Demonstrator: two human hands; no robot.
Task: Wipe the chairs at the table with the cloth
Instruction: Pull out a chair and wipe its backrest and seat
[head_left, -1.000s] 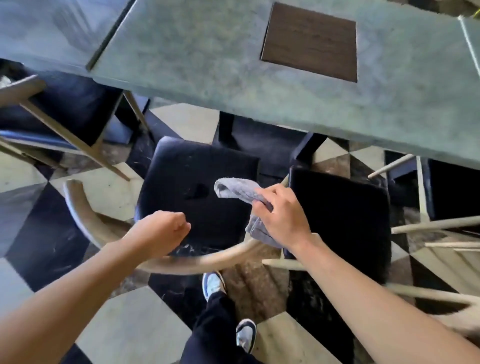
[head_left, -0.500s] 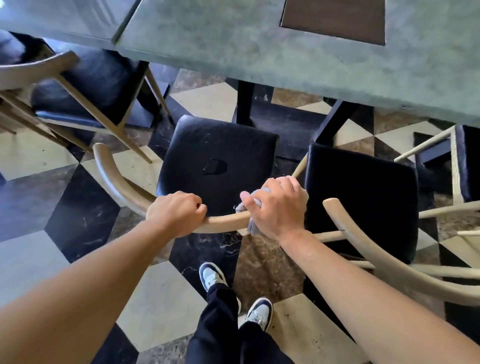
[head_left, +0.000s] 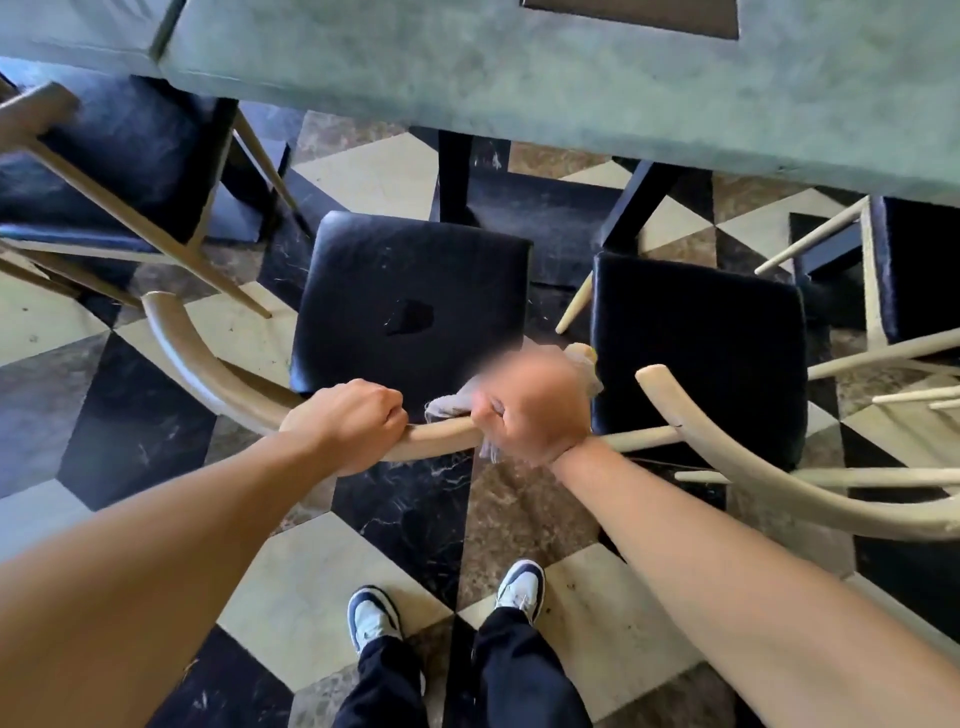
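Fingers of the left hand (head_left: 347, 422) are curled tightly round the curved wooden backrest (head_left: 208, 371) of the middle chair, at about seven o'clock from its black seat (head_left: 410, 306). Just to the right, the right hand (head_left: 530, 410) is blurred, but its fingers appear closed on the grey cloth (head_left: 448, 405), which is pressed against the same rail at five o'clock from the seat. Four black-seated chairs can be counted: one at ten o'clock (head_left: 104, 150), the middle one, one at three o'clock (head_left: 696, 353) whose pale backrest (head_left: 727, 457) crosses the right forearm, and a fourth at the right edge (head_left: 919, 270). The green table (head_left: 519, 73) overhangs at twelve o'clock. Two sneakers (head_left: 374, 618) are seen at six o'clock on the chequered floor (head_left: 130, 415).
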